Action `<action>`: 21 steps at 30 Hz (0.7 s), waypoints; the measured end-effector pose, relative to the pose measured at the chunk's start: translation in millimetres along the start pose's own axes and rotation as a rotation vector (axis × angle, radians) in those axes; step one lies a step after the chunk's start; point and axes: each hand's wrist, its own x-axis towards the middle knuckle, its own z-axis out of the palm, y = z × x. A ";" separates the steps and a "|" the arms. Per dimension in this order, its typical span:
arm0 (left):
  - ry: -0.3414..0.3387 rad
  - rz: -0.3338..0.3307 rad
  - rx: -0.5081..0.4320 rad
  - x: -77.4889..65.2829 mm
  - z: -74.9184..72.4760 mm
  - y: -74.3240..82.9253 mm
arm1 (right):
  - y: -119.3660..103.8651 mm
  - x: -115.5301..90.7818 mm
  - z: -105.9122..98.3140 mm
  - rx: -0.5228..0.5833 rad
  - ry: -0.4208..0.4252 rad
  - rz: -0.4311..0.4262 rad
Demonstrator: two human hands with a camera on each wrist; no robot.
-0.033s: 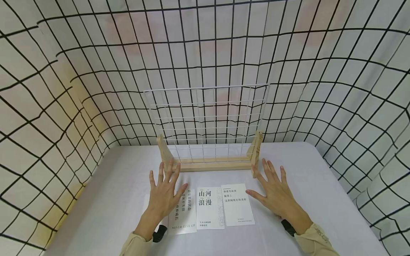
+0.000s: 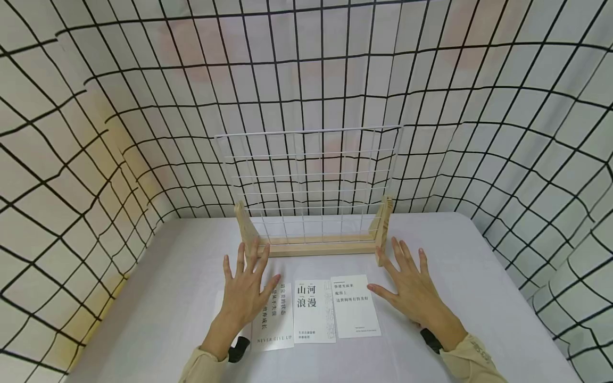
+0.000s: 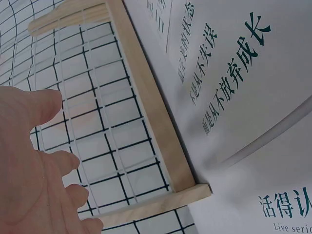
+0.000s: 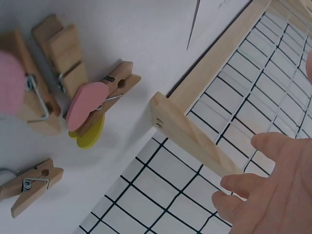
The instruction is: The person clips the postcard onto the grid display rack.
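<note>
My left hand [image 2: 243, 298] is spread, fingers straight, above the left side of a row of printed cards. It partly covers the card reading NEVER GIVE UP [image 2: 278, 330] and another card [image 3: 287, 209] at the far left. A middle card [image 2: 315, 316] and a right card [image 2: 358, 316] lie beside it. My right hand [image 2: 414, 291] is likewise spread and holds nothing, to the right of the cards. Wooden clothespins, one with a pink heart [image 4: 88, 103], lie on the table in the right wrist view; in the head view that hand hides them.
Beyond the cards stands a white wire grid rack [image 2: 313, 173] on a wooden base [image 2: 316, 249]. A white cloth [image 2: 158, 308] covers the table. Black-and-white grid fabric [image 2: 306, 80] encloses the back and sides.
</note>
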 end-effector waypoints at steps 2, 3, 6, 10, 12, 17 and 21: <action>0.003 0.000 -0.005 -1.1 -0.9 -0.7 | -0.8 0.3 -0.4 -0.001 -0.003 -0.004; 0.004 -0.001 -0.007 -1.6 -1.3 -1.0 | -1.3 0.3 -0.7 0.001 -0.004 -0.005; 0.013 0.000 -0.021 -2.4 -2.4 -2.4 | -2.2 0.9 -3.1 0.002 -0.003 -0.010; 0.000 -0.005 -0.034 -1.8 -3.3 -4.0 | -3.2 1.7 -5.6 0.000 0.001 -0.013; -0.012 -0.008 -0.038 -1.2 -3.7 -3.5 | -3.8 1.9 -6.3 0.005 -0.004 -0.012; -0.032 -0.001 -0.044 -0.6 -1.6 0.9 | -4.7 1.9 -8.4 0.014 -0.016 -0.012; -0.037 0.039 -0.039 -1.0 3.1 5.9 | -5.0 -0.6 -8.3 0.005 -0.015 -0.009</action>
